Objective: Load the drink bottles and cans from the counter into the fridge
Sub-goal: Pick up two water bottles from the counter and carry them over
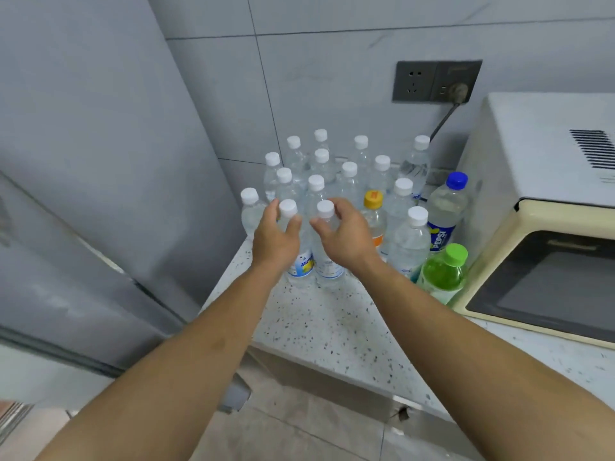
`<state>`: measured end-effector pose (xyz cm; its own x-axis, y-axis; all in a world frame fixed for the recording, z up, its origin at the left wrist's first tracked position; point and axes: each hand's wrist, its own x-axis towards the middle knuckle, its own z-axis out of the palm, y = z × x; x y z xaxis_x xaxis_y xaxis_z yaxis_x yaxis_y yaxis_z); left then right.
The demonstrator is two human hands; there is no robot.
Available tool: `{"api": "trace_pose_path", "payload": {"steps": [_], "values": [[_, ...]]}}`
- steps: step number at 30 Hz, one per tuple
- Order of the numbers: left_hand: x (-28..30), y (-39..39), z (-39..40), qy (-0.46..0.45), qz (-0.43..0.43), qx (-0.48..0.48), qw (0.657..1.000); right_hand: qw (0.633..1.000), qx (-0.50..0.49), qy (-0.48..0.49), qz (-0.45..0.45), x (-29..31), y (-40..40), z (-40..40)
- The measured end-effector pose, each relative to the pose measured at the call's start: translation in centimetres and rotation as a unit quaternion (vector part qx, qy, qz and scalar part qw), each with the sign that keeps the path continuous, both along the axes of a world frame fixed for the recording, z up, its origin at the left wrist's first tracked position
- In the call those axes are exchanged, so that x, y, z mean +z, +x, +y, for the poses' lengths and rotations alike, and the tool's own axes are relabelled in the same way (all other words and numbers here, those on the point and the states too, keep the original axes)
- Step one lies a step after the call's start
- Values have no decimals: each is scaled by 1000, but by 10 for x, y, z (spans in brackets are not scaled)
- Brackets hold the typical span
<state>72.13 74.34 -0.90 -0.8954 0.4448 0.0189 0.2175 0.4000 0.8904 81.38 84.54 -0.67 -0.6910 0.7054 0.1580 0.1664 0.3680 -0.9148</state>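
Left hand (274, 239) curls around the neck of one front water bottle (301, 261); right hand (346, 236) curls around its neighbour (327, 264). Both bottles stand upright on the speckled bench (332, 327), heading the cluster.

Cream-coloured microwave oven (519, 181) w/ dark glass door at right, vent slots on top, sat on counter's right end. Dark grey double wall socket (436, 82) on pale grey tiled wall (332, 68) above; grey plug (458, 91) in right half, cable (442, 123) dropping diag. behind microwave. Beige tiled floor (299, 437) at bottom, small dark mark nr counter base. Stacked pale edges bottom-left corner, too blurred to ID.
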Motion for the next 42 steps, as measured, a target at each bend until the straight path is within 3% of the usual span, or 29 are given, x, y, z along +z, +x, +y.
{"api": "trace_pose_path", "payload": {"steps": [3, 15, 21, 29, 34, 42], "values": [[-3, 0, 1, -15, -10, -4, 1000, 1000, 0, 0, -3, -1, 0, 2], [-8, 51, -44, 61, 47, -25, 997, 996, -2, -17, 89, -20, 83, -22], [-11, 75, -52, 28, 12, -120, 992, 994, -16, -23, 108, -27, 118, -29], [-57, 68, -60, 33, -135, -140, 980, 995, -24, -98, 0, -68, 124, -56], [-79, 67, -63, 13, -156, -149, 976, 989, -80, -127, -2, -86, 124, -70], [-97, 88, -79, 51, -111, -117, 986, 966, -200, -156, 57, -92, 163, -117]]}}
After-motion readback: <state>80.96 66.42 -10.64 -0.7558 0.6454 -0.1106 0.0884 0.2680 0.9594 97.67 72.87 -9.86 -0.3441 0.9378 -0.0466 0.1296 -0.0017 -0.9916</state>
